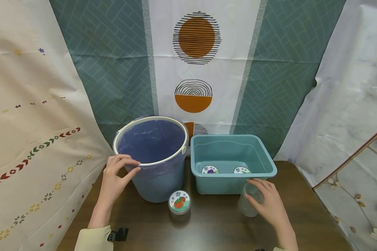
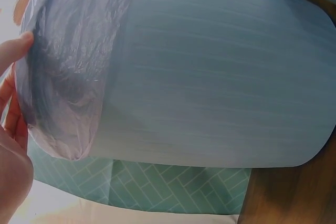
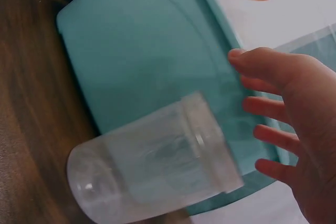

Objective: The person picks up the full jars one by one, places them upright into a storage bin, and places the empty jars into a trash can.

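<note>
My left hand (image 1: 119, 174) is at the front left rim of a blue bucket (image 1: 160, 184) lined with a thin plastic bag (image 2: 68, 66). Its thumb and fingers are parted, the fingertips right at the white rim, with nothing seen between them. On the right, my right hand (image 1: 268, 202) is beside a clear plastic jar (image 1: 246, 207) with no labelled lid on top. In the right wrist view its loosely spread fingers (image 3: 270, 109) show a gap from the jar. That jar stands upright in front of a teal bin (image 1: 220, 184).
Between bucket and bin, nearer the front, stands a lidded jar (image 1: 179, 204) with a tomato picture. Inside the bin are two round labelled lids, one with a purple picture (image 1: 209, 169), the other (image 1: 241, 170) partly hidden by the front rim. A patterned cloth (image 1: 119, 69) hangs behind.
</note>
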The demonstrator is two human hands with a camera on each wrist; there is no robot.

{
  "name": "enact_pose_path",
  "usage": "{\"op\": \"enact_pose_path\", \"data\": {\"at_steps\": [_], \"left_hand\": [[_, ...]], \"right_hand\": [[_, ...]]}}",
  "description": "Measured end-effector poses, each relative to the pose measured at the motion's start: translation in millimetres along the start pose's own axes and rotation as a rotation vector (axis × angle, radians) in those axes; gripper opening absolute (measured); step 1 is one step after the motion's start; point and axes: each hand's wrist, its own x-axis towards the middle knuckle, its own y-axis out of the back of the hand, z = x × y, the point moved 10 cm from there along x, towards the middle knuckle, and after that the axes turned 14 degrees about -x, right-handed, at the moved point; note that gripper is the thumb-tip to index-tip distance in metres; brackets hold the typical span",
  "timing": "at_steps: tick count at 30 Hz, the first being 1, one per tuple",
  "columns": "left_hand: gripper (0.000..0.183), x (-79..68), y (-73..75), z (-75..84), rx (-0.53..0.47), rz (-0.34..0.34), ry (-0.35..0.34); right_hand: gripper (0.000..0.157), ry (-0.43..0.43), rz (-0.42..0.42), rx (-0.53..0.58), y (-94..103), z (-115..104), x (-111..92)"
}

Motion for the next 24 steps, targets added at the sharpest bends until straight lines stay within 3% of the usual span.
{"op": "enact_pose_path", "data": {"at_steps": [11, 24], "left_hand": [[0.031, -0.9, 0.0, -0.1, 0.001, -0.001, 0.006], [0.031, -1.5, 0.4, 0.2, 0.002, 0.001, 0.001]], "right_hand": [[0.053, -0.043, -0.064, -0.057, -27.2, 12.2, -1.6], [0.06, 0.028, -0.117, -0.123, -26.3, 6.2, -1.1]]}}
